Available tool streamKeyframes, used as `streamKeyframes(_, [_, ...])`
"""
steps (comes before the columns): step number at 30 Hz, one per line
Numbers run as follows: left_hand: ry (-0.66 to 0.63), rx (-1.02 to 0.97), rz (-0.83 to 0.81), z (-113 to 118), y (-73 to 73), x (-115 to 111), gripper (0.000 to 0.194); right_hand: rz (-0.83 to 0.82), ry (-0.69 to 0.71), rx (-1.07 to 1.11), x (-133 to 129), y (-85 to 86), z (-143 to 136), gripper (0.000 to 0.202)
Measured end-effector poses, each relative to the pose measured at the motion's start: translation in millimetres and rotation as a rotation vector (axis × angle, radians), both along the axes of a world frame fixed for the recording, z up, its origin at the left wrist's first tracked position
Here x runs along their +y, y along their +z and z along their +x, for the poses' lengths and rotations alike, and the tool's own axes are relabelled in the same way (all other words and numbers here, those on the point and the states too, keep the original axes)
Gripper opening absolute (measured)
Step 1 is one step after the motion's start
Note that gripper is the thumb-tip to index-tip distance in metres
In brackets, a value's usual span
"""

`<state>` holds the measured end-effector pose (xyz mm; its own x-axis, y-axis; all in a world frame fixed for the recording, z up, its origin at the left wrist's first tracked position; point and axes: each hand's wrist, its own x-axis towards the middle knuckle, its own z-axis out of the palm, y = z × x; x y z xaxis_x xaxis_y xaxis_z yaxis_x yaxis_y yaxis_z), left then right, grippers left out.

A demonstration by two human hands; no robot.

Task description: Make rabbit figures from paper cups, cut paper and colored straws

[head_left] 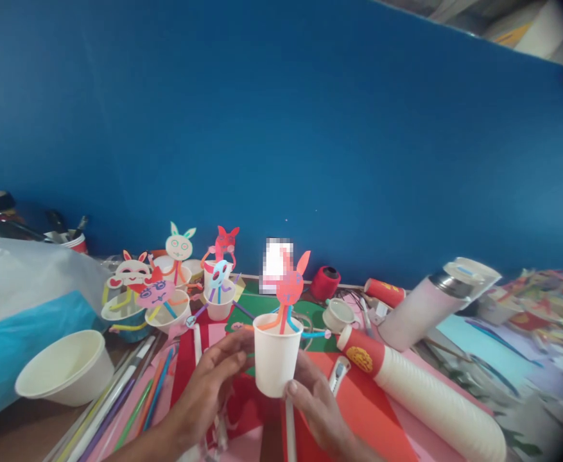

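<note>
1. The fingers (233, 359) of the left hand (211, 385) are curled partway round the left side of a white paper cup (276, 359). They touch its wall, with the thumb lying along the near side.
2. The right hand (317, 401) comes in from below and to the right. Its fingers close loosely against the cup's lower edge and base, with one fingertip (291, 387) pressed at the bottom rim. So the cup is pinched between both hands and held upright above the counter (35, 427).
3. A red rabbit figure (291, 285) on a straw stands out of the cup's mouth. Orange and blue straw arms hang over the rim. Keeping the cup level probably keeps the figure from tipping.
4. Just behind, to the left, finished cups with paper animals (175, 282) stand grouped near the blue wall (310, 128).
5. A stack of paper cups (430, 398) lies on its side at right, beside a tilted flask (430, 301).
6. An empty paper bowl (64, 369) and loose straws (127, 398) lie at left on the counter, close at hand as supplies.
</note>
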<state>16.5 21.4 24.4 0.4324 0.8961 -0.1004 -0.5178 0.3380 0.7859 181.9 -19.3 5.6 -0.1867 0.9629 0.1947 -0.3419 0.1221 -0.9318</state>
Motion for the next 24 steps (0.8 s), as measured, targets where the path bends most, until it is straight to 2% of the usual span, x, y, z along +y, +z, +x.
streamKeyframes(4, [0.093,0.0,-0.097,-4,-8.7,13,0.011,-0.005,-0.013,0.025,2,0.1,0,0.046])
streamKeyframes(8, [0.092,0.006,-0.141,-7,-8.8,17,0.006,-0.053,-0.078,0.008,4,-2.7,1,0.047])
streamKeyframes(14, [0.042,0.046,-0.202,-6,-3.7,15,0.007,-0.1,-0.095,0.014,4,-3.9,2,0.043])
streamKeyframes(20, [0.116,-0.038,-0.308,-17,-6.1,28,0.008,-0.072,-0.083,-0.022,4,-8.5,7,0.039])
streamKeyframes(24, [0.052,-0.138,-0.347,-24,1.1,35,0.016,-0.066,-0.093,-0.048,3,-12.9,9,0.041])
